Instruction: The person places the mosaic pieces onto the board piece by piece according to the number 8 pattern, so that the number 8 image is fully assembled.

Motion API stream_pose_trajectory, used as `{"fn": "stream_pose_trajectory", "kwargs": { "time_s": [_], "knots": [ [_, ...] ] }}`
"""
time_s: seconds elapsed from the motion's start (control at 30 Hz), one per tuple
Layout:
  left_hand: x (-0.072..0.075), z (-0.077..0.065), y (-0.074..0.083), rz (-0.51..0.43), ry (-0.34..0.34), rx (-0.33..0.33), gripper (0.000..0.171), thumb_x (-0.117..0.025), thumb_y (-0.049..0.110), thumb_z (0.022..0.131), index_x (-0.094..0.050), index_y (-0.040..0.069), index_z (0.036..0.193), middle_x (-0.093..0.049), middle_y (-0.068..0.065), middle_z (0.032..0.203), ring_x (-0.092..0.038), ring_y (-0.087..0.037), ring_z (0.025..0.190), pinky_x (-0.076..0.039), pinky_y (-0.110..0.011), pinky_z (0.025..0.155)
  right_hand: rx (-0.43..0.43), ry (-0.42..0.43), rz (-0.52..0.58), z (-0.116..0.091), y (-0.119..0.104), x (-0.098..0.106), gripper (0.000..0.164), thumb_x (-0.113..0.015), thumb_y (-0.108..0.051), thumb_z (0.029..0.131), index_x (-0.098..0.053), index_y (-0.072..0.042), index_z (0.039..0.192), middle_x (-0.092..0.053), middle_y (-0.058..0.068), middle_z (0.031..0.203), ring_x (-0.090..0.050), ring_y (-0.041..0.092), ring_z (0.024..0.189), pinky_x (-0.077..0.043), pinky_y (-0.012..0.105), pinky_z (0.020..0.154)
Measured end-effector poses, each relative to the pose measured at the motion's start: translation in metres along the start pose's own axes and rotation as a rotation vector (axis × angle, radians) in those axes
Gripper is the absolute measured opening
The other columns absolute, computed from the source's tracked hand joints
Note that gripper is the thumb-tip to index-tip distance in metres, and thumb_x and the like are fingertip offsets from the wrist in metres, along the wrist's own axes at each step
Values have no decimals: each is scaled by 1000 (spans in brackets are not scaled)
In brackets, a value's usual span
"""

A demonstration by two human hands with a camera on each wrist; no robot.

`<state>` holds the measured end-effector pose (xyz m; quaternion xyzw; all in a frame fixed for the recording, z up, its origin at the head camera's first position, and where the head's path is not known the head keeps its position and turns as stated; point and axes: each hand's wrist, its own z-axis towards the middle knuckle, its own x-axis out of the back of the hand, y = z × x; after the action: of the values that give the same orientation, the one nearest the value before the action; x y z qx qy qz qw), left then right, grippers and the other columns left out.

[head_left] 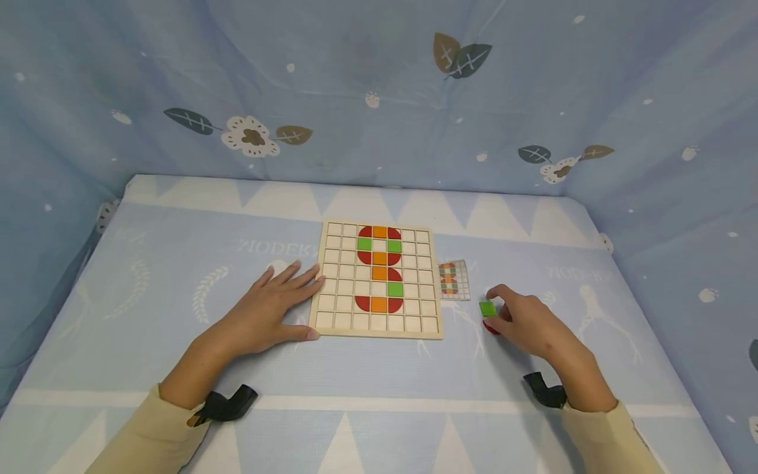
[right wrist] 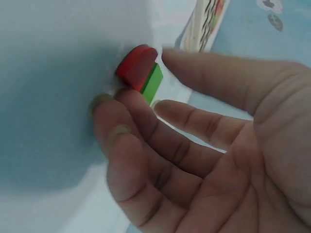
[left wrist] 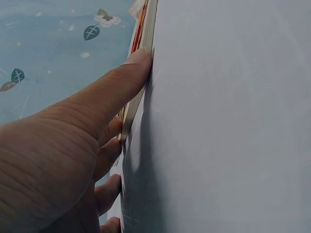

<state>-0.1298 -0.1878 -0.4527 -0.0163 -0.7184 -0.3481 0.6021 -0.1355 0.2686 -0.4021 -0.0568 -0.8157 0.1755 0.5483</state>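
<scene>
A wooden grid board (head_left: 328, 286) lies flat, with red rounded pieces, orange squares and green squares forming a pattern in it. My left hand (head_left: 269, 306) is spread at the board's left side, fingertips and thumb at its edge. In the left wrist view, the thumb (left wrist: 116, 80) lies against the board's side. To the right of the board, my right hand (head_left: 527, 322) curves its thumb and index finger around a green square tile (head_left: 487, 309), with small gaps showing. Beside that tile is a red rounded piece (right wrist: 137, 66), partly hidden under the thumb in the head view.
A small printed card (head_left: 454, 280) with a similar coloured pattern lies close against the board's right edge. A pale blue and white patterned cloth (head_left: 349, 382) covers the table. Blue patterned curtains (head_left: 367, 99) hang behind and at the sides.
</scene>
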Motion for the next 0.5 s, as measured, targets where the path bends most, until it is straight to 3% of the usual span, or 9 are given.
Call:
{"fn": "stream_pose_trajectory", "kwargs": {
  "time_s": [0.17,0.5],
  "knots": [
    [1,0,2,1,-4,2,95,-84,49,86,-39,15,163,-26,-3,171,-12,-37,159,-5,-66,124,-7,7,14,9,-2,0,28,-71,-10,98,-61,-1,123,-68,1,83,-58,17,70,-49,35,64],
    [2,-2,3,3,-3,3,92,-83,49,87,-41,15,162,-28,-5,171,-14,-38,159,-6,-66,123,-5,26,41,15,3,3,22,-77,-10,94,-63,0,107,-57,5,82,-52,20,71,-46,34,62]
  ]
}}
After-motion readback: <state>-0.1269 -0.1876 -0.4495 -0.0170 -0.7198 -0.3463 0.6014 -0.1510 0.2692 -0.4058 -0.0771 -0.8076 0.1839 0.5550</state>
